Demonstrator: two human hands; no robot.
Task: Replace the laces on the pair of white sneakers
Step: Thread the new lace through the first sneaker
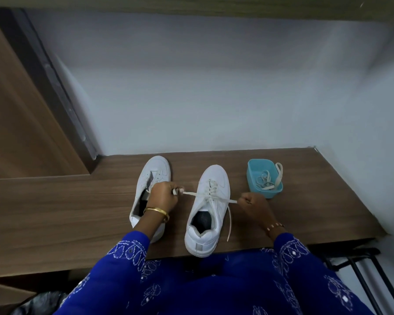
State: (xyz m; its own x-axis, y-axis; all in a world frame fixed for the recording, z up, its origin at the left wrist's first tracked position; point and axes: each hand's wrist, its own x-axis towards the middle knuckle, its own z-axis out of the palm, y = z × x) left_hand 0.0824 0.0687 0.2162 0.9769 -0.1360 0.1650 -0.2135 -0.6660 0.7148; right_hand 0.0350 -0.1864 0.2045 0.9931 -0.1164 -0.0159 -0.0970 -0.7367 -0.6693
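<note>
Hands (163, 193) (251, 201) pulling lace (192, 193), sneaker (206, 210) (unbranded)

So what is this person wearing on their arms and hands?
Both arms wear deep blue sleeves with white embroidered patterns, ending above the wrists. The left hand has a plain gold bangle at its wrist; the right hand has a thin beaded bracelet. No gloves or rings are visible.

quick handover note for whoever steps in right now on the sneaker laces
Left hand pinches one end of the lace; right hand grips the other, both pulled out sideways.
The laced sneaker stands mid-desk; the unlaced sneaker is to its left, partly behind the left arm.
The blue tub on the right holds loose laces.
Done: one sneaker threaded.
Left: tie it, then lace the other sneaker.
</note>
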